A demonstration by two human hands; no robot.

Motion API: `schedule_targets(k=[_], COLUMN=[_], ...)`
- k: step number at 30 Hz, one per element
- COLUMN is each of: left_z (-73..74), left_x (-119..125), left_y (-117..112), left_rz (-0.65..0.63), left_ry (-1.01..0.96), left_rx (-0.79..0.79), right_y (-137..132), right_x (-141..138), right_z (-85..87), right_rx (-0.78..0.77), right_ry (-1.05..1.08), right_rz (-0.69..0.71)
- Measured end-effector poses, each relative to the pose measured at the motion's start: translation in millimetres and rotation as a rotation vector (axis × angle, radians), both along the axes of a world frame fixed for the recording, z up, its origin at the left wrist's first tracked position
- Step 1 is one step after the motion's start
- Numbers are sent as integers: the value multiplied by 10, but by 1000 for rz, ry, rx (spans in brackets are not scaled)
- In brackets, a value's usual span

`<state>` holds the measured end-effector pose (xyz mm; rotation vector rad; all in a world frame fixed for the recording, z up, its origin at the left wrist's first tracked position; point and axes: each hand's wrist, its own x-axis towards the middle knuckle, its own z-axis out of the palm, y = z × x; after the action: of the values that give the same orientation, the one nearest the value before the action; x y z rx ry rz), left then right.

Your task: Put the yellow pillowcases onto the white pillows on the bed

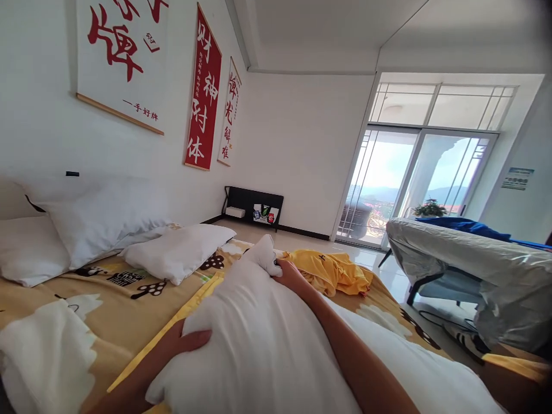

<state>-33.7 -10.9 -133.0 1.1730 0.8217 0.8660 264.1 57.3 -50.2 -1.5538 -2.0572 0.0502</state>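
A white pillow [259,339] lies lengthwise in front of me on the yellow patterned bedsheet [125,322]. My left hand [181,344] grips its near left edge, thumb on top and fingers tucked under it. My right hand [290,271] reaches along the pillow and is closed on its far corner, which bunches up above the fingers.
Three more white pillows [176,253] lie toward the wall at the left. A crumpled yellow cloth [336,270] sits at the bed's far end. A covered table [474,259] stands at the right. Glass balcony doors [414,184] are beyond. A white cloth [47,351] lies near left.
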Motion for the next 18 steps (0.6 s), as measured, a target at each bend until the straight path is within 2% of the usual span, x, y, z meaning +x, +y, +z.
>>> schedule_targets(k=[3,6,11,15,18], left_z=[148,197,33,-120,-178], left_x=[323,550,708,823,938], left_y=[-5,116,340,438,473], left_rz=[90,114,156,214,240], left_ry=[-136,-266,-362,-302,-216], left_rx=[-115,-177,-204,-58,62], right_y=[47,-67,-429,-698,-870], right_x=[-107,-211,-331,-448,-599], right_z=[-256,-341,-319,-334,-346], right_rx=[25,87,218,313,354], right_ry=[-38,-89,-187,-329,-430], right_rz=[-82,-133,-162,-108,-69])
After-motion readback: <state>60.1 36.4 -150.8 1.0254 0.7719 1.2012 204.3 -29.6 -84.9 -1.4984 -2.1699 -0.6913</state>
